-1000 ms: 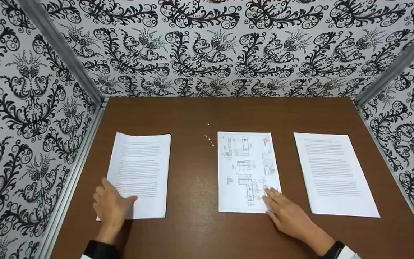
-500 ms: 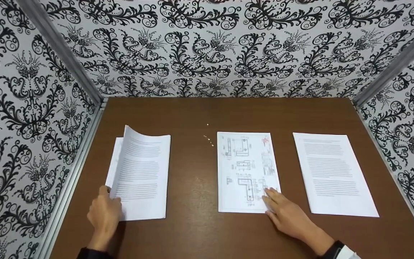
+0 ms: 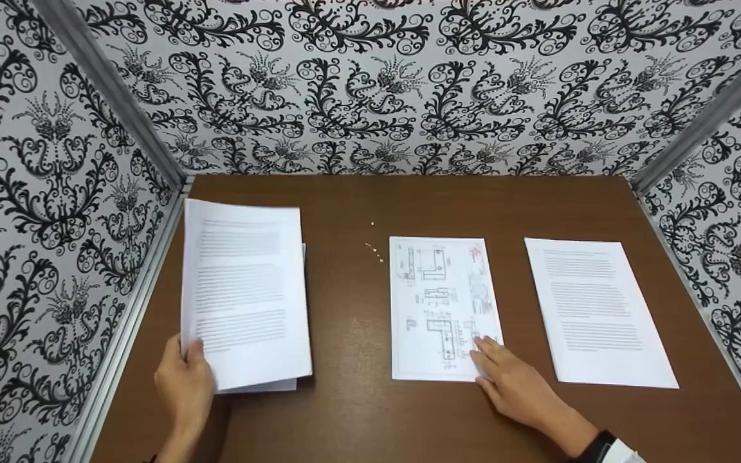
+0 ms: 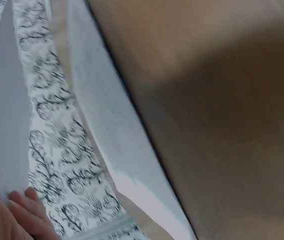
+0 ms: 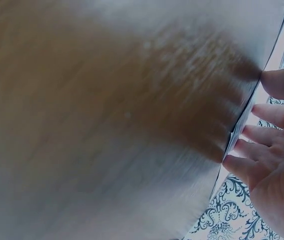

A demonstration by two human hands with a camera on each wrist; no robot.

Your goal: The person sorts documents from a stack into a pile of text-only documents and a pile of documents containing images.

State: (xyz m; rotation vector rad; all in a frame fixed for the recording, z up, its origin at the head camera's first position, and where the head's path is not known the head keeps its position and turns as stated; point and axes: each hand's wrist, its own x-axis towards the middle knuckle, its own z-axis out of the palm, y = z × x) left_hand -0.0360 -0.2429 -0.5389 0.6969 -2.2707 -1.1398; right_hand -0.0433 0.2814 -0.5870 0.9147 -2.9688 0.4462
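At the left of the head view, my left hand point(image 3: 184, 382) pinches a thin stack of printed sheets point(image 3: 245, 289) by its lower left edge, thumb on top. Held above the table, this stack bows slightly along its left side; in the left wrist view the lifted sheets point(image 4: 9, 110) stand apart from the paper lying below point(image 4: 109, 115). Only the lower and right edges of that bottom paper point(image 3: 271, 387) show in the head view. My right hand point(image 3: 515, 382) rests with extended fingers on the lower right corner of a technical drawing point(image 3: 419, 350), fingertips touching it.
Another stack of printed text pages point(image 3: 602, 315) lies at the right on the brown table point(image 3: 348, 399). Small pale marks point(image 3: 374, 249) dot the tabletop near the middle. Patterned walls point(image 3: 370, 96) and grey frame rails point(image 3: 113, 96) enclose the back and sides.
The left hand went from lying on the left stack to gripping its left edge, curling up the upper sheets and raising them off the paper beneath. The right hand stayed still.
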